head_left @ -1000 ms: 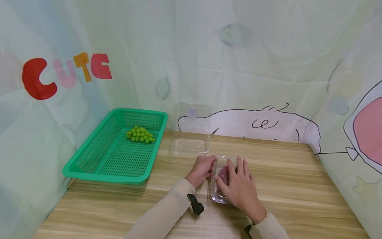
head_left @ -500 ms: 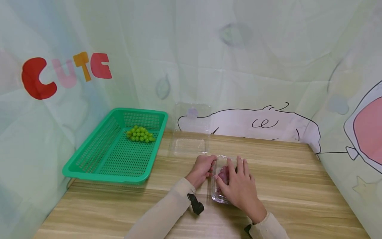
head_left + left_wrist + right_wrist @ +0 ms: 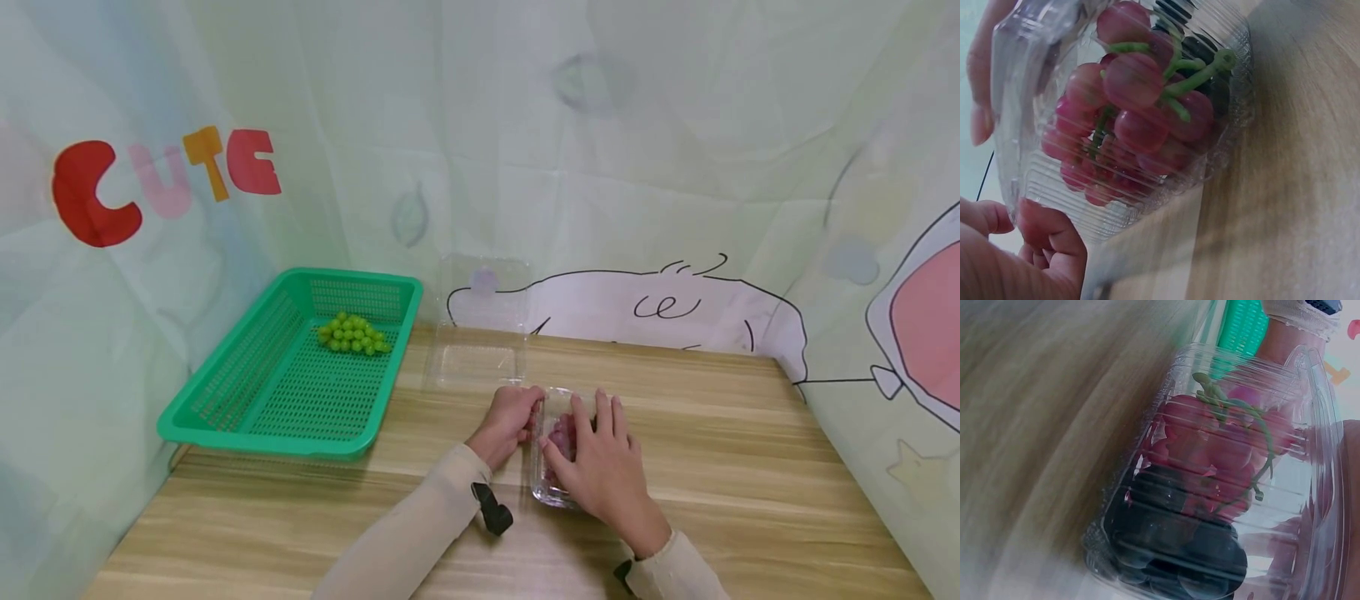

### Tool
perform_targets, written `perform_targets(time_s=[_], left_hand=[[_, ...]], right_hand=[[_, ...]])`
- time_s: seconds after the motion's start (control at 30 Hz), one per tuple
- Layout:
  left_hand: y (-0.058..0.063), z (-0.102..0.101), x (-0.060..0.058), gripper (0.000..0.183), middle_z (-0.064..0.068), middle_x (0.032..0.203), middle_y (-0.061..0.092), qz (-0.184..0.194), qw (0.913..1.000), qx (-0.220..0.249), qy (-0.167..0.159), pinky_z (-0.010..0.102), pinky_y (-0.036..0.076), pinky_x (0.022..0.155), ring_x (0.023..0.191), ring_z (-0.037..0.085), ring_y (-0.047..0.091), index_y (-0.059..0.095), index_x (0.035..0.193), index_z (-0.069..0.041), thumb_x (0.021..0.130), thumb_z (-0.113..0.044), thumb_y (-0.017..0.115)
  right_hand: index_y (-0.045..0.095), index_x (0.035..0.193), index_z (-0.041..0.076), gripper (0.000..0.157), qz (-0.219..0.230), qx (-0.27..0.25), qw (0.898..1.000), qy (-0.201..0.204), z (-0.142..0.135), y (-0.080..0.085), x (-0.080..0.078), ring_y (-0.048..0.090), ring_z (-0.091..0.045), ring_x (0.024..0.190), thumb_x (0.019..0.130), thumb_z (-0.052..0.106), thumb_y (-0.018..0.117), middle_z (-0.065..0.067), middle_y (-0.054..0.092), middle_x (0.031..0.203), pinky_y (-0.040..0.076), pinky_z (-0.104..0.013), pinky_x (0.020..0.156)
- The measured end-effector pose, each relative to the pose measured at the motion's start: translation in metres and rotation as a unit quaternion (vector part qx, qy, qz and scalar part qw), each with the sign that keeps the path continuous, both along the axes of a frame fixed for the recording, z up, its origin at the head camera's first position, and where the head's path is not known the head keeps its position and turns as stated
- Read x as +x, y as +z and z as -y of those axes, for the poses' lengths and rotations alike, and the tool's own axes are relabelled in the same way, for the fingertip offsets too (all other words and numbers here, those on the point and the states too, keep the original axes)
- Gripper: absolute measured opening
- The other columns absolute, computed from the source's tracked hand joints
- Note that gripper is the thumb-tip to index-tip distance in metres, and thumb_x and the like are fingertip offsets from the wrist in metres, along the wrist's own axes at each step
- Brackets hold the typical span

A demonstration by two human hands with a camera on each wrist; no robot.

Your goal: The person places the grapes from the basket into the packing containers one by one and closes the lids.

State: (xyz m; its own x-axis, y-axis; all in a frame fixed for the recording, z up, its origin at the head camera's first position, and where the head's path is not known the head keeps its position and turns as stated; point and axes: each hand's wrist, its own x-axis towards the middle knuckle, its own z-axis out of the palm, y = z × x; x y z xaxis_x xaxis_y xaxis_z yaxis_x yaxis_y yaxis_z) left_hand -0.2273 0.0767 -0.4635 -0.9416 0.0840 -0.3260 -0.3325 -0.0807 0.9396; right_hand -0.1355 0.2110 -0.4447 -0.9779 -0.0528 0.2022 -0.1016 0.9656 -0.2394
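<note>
A clear plastic clamshell box [image 3: 553,497] lies on the table with its lid down. Through its ribbed walls show red grapes [image 3: 1134,80] with green stems, and dark, nearly black grapes [image 3: 1175,544] beside them. My left hand [image 3: 506,427] pinches the rim at the box's far left corner between thumb and fingers, as the left wrist view also shows. Across the top of the lid rests my right hand [image 3: 609,467], fingers spread and fairly straight, covering much of the box's right side in the head view.
A green plastic basket [image 3: 285,447] stands on the left, holding a bunch of green grapes [image 3: 351,333]. Behind my left hand, a second clear clamshell box [image 3: 480,360] stands with its lid raised against the printed cloth backdrop [image 3: 660,167].
</note>
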Motion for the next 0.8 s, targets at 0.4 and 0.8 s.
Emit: perform_targets(time_s=[0.4, 0.8], left_hand=[[0.0007, 0.0012, 0.0003, 0.031, -0.004, 0.056, 0.043, -0.004, 1.0, -0.003, -0.003, 0.016, 0.033, 0.038, 0.045, 0.006, 0.037, 0.047, 0.06, -0.014, 0.088, -0.016, 0.062], [0.0017, 0.0005, -0.0007, 0.029, -0.004, 0.059, 0.045, 0.005, 0.9999, -0.013, -0.005, 0.017, 0.034, 0.04, 0.049, 0.007, 0.039, 0.051, 0.064, -0.013, 0.09, -0.016, 0.063]], right_hand=[[0.038, 0.156, 0.012, 0.086, 0.006, 0.002, 1.0, -0.001, 0.0001, 0.001, -0.0008, 0.022, -0.051, 0.149, 0.094, 0.07, 0.049, -0.028, 0.026, 0.161, 0.038, -0.077, 0.1], [0.038, 0.155, 0.012, 0.087, 0.002, 0.004, 1.0, -0.002, 0.0002, -0.0008, -0.0011, 0.023, -0.051, 0.148, 0.094, 0.072, 0.047, -0.028, 0.027, 0.161, 0.037, -0.077, 0.1]])
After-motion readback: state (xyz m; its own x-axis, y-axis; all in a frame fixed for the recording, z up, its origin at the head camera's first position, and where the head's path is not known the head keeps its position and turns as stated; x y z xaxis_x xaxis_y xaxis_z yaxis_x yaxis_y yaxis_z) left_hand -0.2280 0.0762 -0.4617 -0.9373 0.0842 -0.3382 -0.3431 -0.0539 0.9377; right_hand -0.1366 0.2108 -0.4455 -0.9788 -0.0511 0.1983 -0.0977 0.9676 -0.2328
